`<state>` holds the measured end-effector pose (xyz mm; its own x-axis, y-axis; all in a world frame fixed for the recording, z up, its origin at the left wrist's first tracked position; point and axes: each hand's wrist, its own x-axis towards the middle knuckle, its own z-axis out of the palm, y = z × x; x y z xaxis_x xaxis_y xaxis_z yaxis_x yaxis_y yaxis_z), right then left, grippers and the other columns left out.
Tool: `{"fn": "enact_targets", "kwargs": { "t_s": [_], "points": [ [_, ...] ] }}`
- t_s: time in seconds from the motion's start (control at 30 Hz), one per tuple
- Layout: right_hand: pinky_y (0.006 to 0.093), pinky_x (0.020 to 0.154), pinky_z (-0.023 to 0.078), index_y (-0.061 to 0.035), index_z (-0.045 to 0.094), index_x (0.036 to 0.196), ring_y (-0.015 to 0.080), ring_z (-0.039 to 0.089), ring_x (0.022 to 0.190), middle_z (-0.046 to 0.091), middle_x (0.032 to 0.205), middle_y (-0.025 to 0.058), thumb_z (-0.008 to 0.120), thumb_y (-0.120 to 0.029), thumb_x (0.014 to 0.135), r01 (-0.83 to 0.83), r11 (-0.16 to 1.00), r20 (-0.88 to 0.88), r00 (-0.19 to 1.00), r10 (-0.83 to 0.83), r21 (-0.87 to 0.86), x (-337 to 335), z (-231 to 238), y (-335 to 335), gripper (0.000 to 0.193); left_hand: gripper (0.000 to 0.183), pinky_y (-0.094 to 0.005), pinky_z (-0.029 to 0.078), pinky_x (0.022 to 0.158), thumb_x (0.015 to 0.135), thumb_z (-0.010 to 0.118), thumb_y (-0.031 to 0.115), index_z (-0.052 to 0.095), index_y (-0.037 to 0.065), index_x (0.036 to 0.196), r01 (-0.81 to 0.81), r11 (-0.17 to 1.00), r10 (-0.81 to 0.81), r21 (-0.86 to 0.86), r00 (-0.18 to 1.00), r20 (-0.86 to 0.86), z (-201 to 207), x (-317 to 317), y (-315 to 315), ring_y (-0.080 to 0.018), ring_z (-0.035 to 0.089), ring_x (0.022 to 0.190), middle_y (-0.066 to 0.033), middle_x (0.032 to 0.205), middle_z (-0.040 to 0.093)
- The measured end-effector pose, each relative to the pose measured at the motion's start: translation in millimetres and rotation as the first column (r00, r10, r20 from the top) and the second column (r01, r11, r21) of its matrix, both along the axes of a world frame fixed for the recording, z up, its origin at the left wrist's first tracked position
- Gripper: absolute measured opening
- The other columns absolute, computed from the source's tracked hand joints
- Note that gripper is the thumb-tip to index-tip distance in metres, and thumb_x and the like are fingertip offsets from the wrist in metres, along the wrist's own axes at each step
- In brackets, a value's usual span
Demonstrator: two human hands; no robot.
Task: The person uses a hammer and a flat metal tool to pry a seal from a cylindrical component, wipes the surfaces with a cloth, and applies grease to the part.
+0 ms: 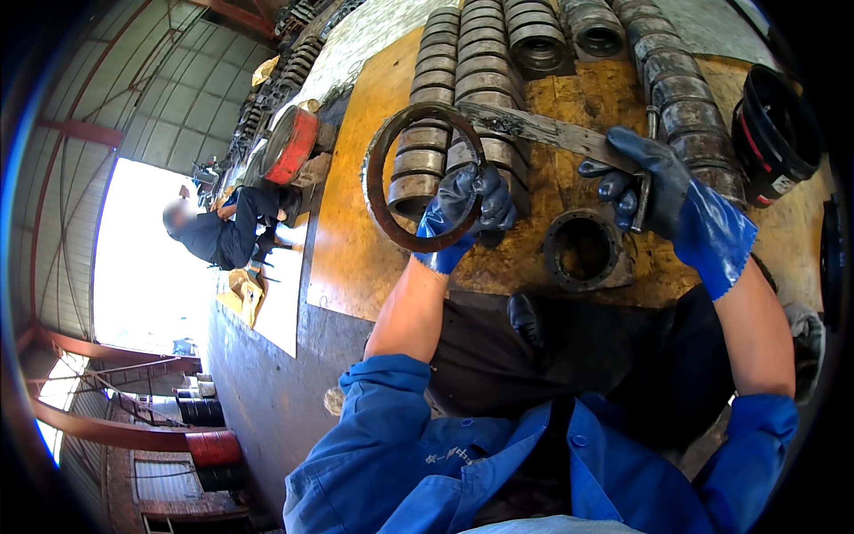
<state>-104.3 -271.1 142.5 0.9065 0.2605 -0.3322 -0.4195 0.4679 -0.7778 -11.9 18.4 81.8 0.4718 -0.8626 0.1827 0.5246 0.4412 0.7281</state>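
My left hand (471,206), in a blue rubber glove, is closed round the right side of a large dark metal ring (374,182). The ring is held up above the board. My right hand (663,178), gloved alike, grips a flat metal scraper blade (556,133) that points left. Black grease coats the blade's far end, which lies close to the ring's upper right edge; whether they touch I cannot tell. A thin metal rod (642,205) shows beside my right fingers; I cannot tell if it is held. Below the blade, a round flanged metal part (556,258) sits on the board.
Long rows of metal cylinders (436,67) lie on the stained yellow-brown board (356,240). A black bucket (752,133) stands at the right. Away to the left, a person (227,236) sits by a red-banded drum (289,160). More drums (209,449) stand at lower left.
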Motion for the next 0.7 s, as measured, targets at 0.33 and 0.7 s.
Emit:
{"fn": "enact_targets", "kwargs": {
  "t_s": [0.33,0.7],
  "points": [
    [0.0233,0.036,0.039,-0.0017,0.064,0.097,0.0085,0.050,0.039,0.061,0.060,0.0022,0.057,-0.045,0.087,-0.025,0.996,-0.089,0.995,0.032,0.083,1.4,4.4,-2.9,0.045,0.026,-0.0360,0.040,0.061,0.090,0.053,0.036,0.053,0.012,0.082,-0.081,0.994,0.077,0.077,0.996,0.048,-6.9,-1.5,-3.4,-0.0169,0.048,0.055,-0.0038,0.064,0.052],
    [0.0235,0.037,0.041,-0.0004,0.064,0.095,0.0097,0.049,0.037,0.061,0.059,0.0040,0.058,-0.044,0.088,0.006,0.998,-0.051,0.999,-0.003,0.064,-0.1,6.8,-5.4,0.044,0.024,-0.0310,0.045,0.056,0.093,0.055,0.027,0.057,0.004,0.097,-0.108,0.993,0.108,0.055,0.994,0.014,-13.7,-1.2,-5.5,-0.0189,0.054,0.061,-0.0074,0.072,0.058]
  ]
}}
